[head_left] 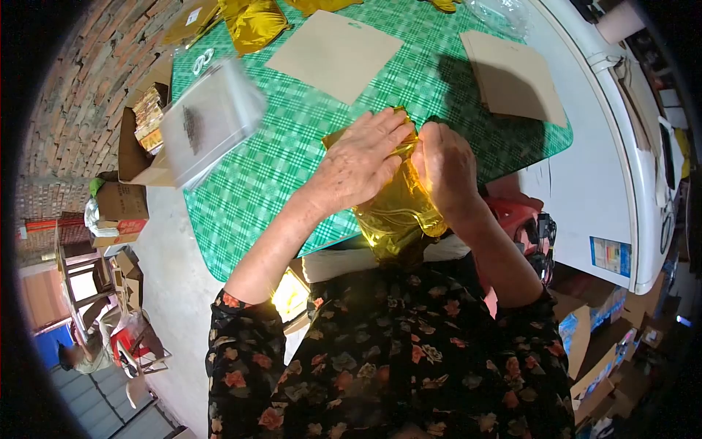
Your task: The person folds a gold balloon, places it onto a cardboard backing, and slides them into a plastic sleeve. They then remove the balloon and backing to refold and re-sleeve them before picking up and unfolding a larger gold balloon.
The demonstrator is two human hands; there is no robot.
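Observation:
A crumpled, shiny gold foil piece (395, 201) lies at the near edge of the green checked table and hangs over it toward my lap. My left hand (365, 157) rests flat on its upper part, fingers stretched out and together. At the foil's right side, my right hand (447, 172) is closed, its curled fingers gripping the foil's edge. A bit of tan card shows at the foil's upper left. Whatever lies beneath my left palm is hidden.
Beyond my hands lie a cardboard sheet (336, 55) and another cardboard sheet (515, 77). A stack of clear plastic sleeves (212, 121) is at the table's left edge. More gold foil (252, 25) sits at the far side. A white appliance (585, 175) stands on the right.

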